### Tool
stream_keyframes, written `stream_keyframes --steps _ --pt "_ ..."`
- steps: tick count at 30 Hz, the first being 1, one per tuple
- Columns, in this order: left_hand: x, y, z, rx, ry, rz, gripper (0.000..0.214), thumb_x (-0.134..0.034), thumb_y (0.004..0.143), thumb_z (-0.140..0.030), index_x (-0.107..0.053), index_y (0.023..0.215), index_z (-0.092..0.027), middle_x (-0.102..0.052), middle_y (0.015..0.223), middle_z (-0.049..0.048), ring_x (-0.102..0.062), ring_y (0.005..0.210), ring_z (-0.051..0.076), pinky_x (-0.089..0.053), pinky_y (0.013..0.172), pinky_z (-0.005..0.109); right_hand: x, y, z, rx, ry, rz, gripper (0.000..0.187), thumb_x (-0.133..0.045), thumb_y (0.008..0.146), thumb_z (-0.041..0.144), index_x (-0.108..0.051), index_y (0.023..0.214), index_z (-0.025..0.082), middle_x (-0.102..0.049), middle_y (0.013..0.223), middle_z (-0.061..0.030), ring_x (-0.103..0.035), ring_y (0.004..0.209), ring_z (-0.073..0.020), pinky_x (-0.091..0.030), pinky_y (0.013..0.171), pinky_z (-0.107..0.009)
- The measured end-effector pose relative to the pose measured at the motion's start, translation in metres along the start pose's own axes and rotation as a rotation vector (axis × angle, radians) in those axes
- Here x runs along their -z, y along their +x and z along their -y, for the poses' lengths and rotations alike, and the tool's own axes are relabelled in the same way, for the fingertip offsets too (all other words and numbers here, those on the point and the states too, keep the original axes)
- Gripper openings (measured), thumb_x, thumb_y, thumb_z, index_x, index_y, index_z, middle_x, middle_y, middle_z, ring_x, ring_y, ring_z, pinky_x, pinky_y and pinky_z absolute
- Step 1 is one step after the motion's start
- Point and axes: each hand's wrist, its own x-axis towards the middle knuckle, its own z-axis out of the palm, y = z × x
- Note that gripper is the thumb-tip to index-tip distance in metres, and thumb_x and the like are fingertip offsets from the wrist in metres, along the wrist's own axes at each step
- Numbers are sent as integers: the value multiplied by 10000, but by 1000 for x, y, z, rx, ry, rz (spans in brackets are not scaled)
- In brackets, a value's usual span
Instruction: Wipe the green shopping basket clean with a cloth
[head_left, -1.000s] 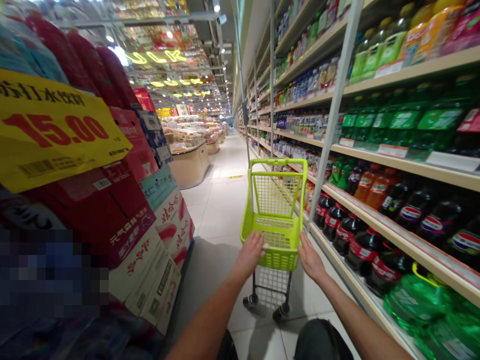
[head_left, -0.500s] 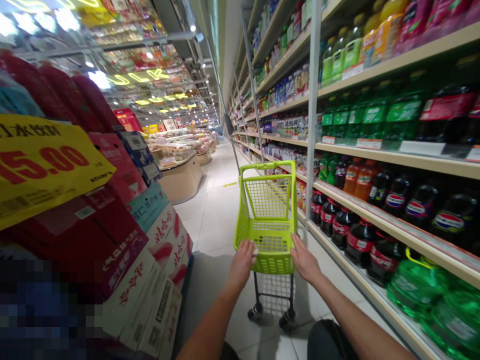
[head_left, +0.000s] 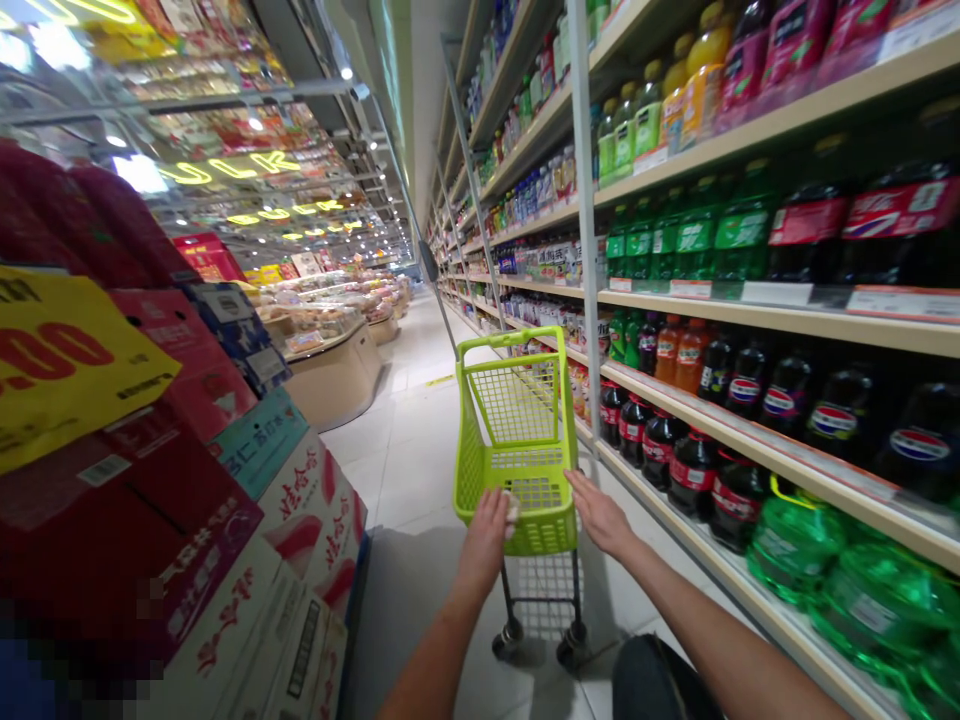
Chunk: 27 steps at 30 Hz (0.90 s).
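Note:
A lime-green shopping cart [head_left: 533, 541] with a lattice basket stands right in front of me, nothing visible inside. My left hand [head_left: 484, 540] is at the near left corner of the basket, fingers close together. A small whitish crumpled thing [head_left: 512, 512] shows at its fingertips; its kind is unclear. Against the basket's near right edge lies my right hand [head_left: 600, 515], fingers stretched forward and touching the rim. The cart's top bar [head_left: 510, 338] rises at the far end. Beneath the basket are dark legs and wheels [head_left: 507, 640].
Shelves [head_left: 780, 318] of drink bottles run along the right, with large green bottles [head_left: 877, 590] low down. Stacked drink cartons [head_left: 300, 500] and a yellow price sign [head_left: 82, 360] flank the left. Pale floor [head_left: 409, 455] stretches ahead past a rounded display counter [head_left: 337, 385].
The view has swung slightly right, so shelves, cartons and cart sit further left in it. Both hands remain at the basket's near edge.

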Motion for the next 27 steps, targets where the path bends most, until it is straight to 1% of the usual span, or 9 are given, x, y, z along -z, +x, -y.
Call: stream_keyframes --steps 3,8,11,15,17,21,23,25,27 --pt "-2 0 8 94 32 -39 475 -368 775 -57 -383 1240 -151 -439 1305 158 -345 1253 246 -348 994 489 -1 1 6 1 -14 -13 461 -264 877 293 -398 1300 168 -408 1343 -61 -323 1258 -166 -292 1037 -369" --pt "-19 12 -32 -158 -1 45 445 -427 759 -73 -448 1196 -157 -465 1298 111 -312 1271 237 -338 1018 442 6 1 16 -31 -124 33 479 -298 852 246 -366 1319 164 -382 1357 -78 -351 1242 -185 -335 1003 -379" --pt "3 5 -1 -142 6 110 450 -416 760 -65 -454 1199 -158 -465 1301 111 -324 1266 233 -332 1021 439 13 2 18 -59 -187 60 478 -290 856 249 -362 1321 162 -371 1362 -88 -347 1245 -207 -370 964 -407" --pt "30 -7 46 183 41 47 487 -365 763 -53 -421 1235 -157 -435 1323 126 -329 1264 228 -329 1016 454 8 3 15 -70 -140 4 472 -295 854 236 -373 1315 174 -405 1342 -70 -350 1243 -196 -356 983 -393" --pt "21 -1 29 188 4 54 462 -384 769 -75 -439 1223 -148 -440 1318 131 -352 1251 228 -318 1028 441 3 5 12 -57 -102 -34 468 -301 851 230 -390 1306 167 -428 1326 -68 -359 1238 -184 -330 1009 -374" --pt "-15 26 -50 -136 -124 135 506 -420 749 -64 -410 1245 -165 -429 1331 109 -301 1279 221 -306 1039 448 6 7 6 -9 -60 -9 465 -299 847 236 -418 1287 140 -461 1300 -79 -402 1209 -177 -336 1010 -353" --pt "-19 33 -64 -225 -180 144 530 -430 737 -57 -398 1252 -176 -429 1332 102 -293 1283 215 -310 1036 451 14 5 6 21 -47 23 458 -309 842 232 -432 1279 176 -486 1280 -57 -445 1174 -171 -369 985 -344" --pt "-10 29 -46 -201 -236 137 496 -430 736 -69 -444 1218 -186 -449 1318 96 -332 1263 212 -313 1032 453 20 3 7 29 -47 31 449 -317 839 228 -446 1269 215 -508 1261 -35 -473 1147 -171 -395 959 -344" --pt "6 20 -9 -69 -289 99 439 -425 742 -97 -504 1162 -195 -484 1288 88 -379 1233 211 -310 1033 448 23 0 8 7 -49 19 440 -320 842 231 -455 1261 243 -522 1247 -20 -494 1124 -177 -416 934 -347"
